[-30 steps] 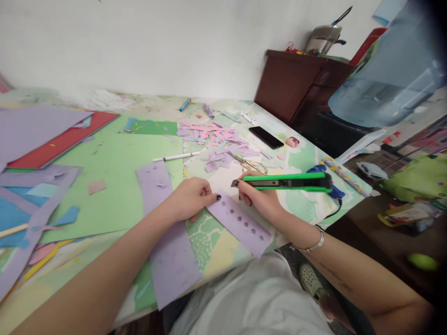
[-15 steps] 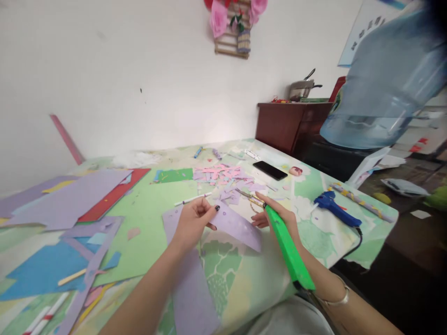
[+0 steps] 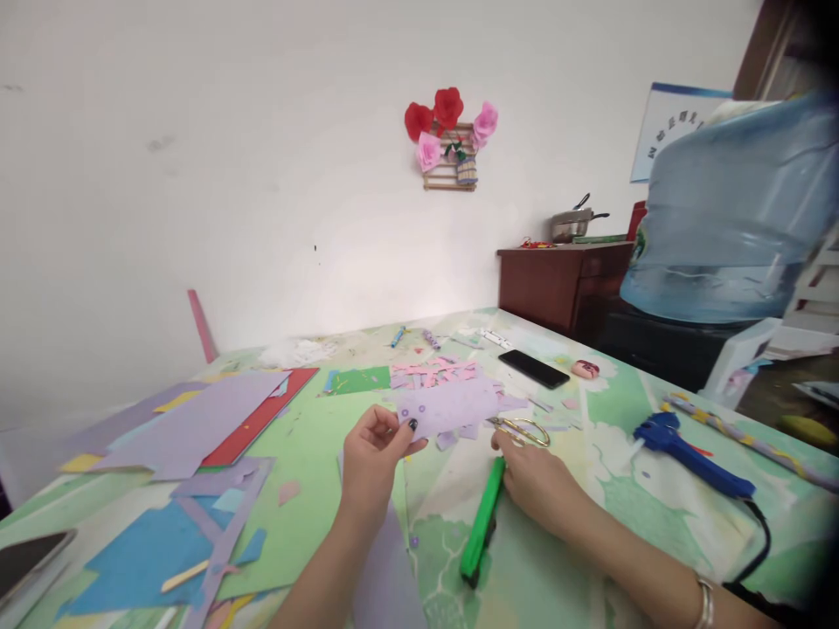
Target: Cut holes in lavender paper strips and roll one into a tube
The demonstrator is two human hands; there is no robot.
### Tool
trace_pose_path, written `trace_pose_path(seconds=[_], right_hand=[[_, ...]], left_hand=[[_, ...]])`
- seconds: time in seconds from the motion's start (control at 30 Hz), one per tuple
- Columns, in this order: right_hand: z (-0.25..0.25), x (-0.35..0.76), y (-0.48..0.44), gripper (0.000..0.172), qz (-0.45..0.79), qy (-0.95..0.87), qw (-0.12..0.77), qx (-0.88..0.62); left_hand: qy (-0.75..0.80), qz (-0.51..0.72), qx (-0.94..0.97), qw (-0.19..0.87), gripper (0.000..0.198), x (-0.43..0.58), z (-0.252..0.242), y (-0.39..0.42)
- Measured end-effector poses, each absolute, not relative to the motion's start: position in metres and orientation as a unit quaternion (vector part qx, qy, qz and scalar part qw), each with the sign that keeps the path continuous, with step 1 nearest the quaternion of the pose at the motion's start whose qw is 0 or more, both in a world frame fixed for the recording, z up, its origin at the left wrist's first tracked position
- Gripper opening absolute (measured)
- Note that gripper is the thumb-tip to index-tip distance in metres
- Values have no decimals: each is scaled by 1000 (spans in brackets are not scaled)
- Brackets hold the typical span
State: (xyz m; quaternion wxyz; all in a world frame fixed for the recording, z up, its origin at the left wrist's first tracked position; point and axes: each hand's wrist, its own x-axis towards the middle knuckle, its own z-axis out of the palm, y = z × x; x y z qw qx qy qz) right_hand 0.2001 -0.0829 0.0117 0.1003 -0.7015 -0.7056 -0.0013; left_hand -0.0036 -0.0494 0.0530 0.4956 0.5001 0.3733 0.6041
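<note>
My left hand (image 3: pixel 375 459) pinches a pale purple paper piece (image 3: pixel 459 407) between thumb and fingers and holds it up over the table. Small ring marks show near its held edge. My right hand (image 3: pixel 534 480) is closed, palm down, its fingers around the upper end of a green box cutter (image 3: pixel 483 524) that slants down to the left. Its fingertips reach the gold-handled scissors (image 3: pixel 528 431), whose loops point right. A longer purple sheet (image 3: pixel 388 572) lies under my left forearm.
Pink paper scraps (image 3: pixel 436 373) lie beyond my hands. A black phone (image 3: pixel 534 369), a blue glue gun (image 3: pixel 695 454) with its cord and a decorated stick (image 3: pixel 747 437) are to the right. Green card (image 3: pixel 294 524), blue paper (image 3: pixel 150 550) and stacked sheets (image 3: pixel 197 428) cover the left.
The view has tilted up and shifted left. My left hand has raised the purple paper. My right hand has turned palm down, and the box cutter has swung from over the forearm to its left.
</note>
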Motion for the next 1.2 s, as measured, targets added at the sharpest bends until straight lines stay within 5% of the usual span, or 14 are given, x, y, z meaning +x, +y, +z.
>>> trace_pose_path(seconds=[0.1,0.3,0.43,0.6,0.73,1.2], right_hand=[[28,196,-81,43,-33,-710,169,-683],[73,173,-72,22,-129,-697,486,-511],[85,154,-61,28,-78,-778,466,-414],[68,149,-60,8,222,-741,493,-399],[58,151,-68,17,395,-670,536,-329],[56,151,-75,21,438,-653,559,-264]], left_hand=[[371,606,504,490,27,-5,54,-50],[352,617,509,485,26,-11,55,-48],[327,609,529,492,25,-13,55,-50],[319,597,551,488,25,-11,57,-54],[296,563,537,554,24,-8,58,-58],[233,493,503,671,30,-7,58,-65]])
